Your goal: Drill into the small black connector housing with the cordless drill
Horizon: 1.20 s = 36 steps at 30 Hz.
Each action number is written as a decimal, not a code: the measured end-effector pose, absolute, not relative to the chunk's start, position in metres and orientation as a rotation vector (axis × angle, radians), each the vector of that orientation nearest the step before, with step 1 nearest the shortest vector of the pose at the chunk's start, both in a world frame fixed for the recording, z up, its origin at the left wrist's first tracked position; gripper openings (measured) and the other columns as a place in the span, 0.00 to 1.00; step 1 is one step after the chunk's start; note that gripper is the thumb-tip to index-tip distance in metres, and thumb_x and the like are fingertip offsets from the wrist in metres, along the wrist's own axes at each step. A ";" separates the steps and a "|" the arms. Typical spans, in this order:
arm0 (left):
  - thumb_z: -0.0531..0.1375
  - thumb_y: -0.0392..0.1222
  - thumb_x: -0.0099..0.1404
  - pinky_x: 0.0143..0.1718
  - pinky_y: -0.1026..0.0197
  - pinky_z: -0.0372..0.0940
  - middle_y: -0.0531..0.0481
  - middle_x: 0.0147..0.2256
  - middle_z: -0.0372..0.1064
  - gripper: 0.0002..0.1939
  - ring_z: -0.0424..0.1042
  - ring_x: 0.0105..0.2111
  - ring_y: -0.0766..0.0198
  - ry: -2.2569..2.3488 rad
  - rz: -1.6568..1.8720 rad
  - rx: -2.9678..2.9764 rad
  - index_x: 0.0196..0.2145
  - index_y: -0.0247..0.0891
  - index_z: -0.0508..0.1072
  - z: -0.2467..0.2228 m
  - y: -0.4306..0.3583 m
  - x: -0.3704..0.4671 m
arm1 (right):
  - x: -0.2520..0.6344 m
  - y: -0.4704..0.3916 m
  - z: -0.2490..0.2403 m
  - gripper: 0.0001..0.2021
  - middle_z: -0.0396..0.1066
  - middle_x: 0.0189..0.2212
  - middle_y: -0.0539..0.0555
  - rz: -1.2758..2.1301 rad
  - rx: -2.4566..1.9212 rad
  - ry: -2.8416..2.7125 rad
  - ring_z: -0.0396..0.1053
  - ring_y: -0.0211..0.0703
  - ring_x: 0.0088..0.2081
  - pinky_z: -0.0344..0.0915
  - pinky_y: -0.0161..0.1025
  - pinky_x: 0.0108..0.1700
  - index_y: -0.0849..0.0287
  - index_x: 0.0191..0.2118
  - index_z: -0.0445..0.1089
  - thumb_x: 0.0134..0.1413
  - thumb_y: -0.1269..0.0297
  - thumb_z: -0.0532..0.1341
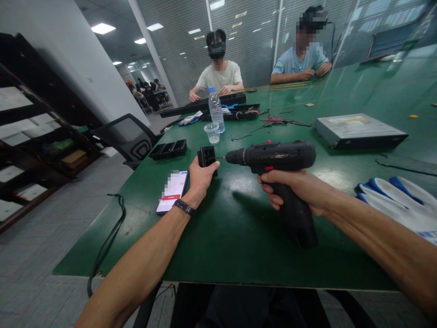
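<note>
My right hand (290, 187) is wrapped round the grip of a black cordless drill (280, 156), which lies level with its bit pointing left. In my left hand (202, 175) is a small black plastic box-like part (206, 156), held up off the table with its open side toward the drill. The thin bit reaches this part; whether it touches a screw inside cannot be made out. Left of my wrist a phone (172, 191) with a lit screen lies on the table. A similar black part with several compartments (169, 149) sits beyond it.
On the green table (218, 246) stand a plastic cup (212, 133) and a water bottle (215, 109). A metal disc drive (358, 130) and white-blue gloves (399, 200) are at right. A black cable (111, 237) hangs over the left edge. Two people sit opposite.
</note>
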<state>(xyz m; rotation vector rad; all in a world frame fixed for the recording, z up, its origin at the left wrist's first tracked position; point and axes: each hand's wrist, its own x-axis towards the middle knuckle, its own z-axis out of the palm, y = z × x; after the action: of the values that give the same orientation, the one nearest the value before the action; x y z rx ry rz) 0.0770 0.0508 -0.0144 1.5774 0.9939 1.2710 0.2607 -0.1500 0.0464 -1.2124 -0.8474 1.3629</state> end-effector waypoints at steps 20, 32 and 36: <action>0.74 0.41 0.54 0.39 0.59 0.68 0.49 0.37 0.76 0.18 0.72 0.36 0.61 0.990 1.291 1.593 0.41 0.37 0.77 -0.015 0.052 0.076 | 0.261 -0.150 0.047 0.15 0.66 0.24 0.49 1.354 -1.220 -0.852 0.61 0.36 0.20 0.67 0.37 0.22 0.57 0.27 0.71 0.49 0.57 0.76; 0.74 0.40 0.53 0.40 0.59 0.69 0.49 0.37 0.76 0.19 0.73 0.36 0.61 0.997 1.258 1.603 0.42 0.36 0.77 -0.015 0.051 0.076 | 0.262 -0.150 0.046 0.13 0.66 0.24 0.49 1.353 -1.222 -0.833 0.61 0.36 0.21 0.67 0.37 0.22 0.57 0.29 0.73 0.49 0.59 0.75; 0.75 0.41 0.52 0.39 0.59 0.68 0.49 0.37 0.76 0.19 0.72 0.36 0.61 1.008 1.248 1.605 0.41 0.36 0.77 -0.017 0.054 0.076 | 0.262 -0.149 0.047 0.13 0.66 0.24 0.49 1.348 -1.221 -0.834 0.61 0.36 0.21 0.67 0.37 0.21 0.57 0.29 0.72 0.49 0.59 0.76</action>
<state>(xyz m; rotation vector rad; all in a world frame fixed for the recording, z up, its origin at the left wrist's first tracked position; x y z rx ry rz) 0.0762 0.0539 -0.0173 1.6048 1.0080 1.2477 0.2621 -0.1494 0.0466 -1.2214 -0.8340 1.3485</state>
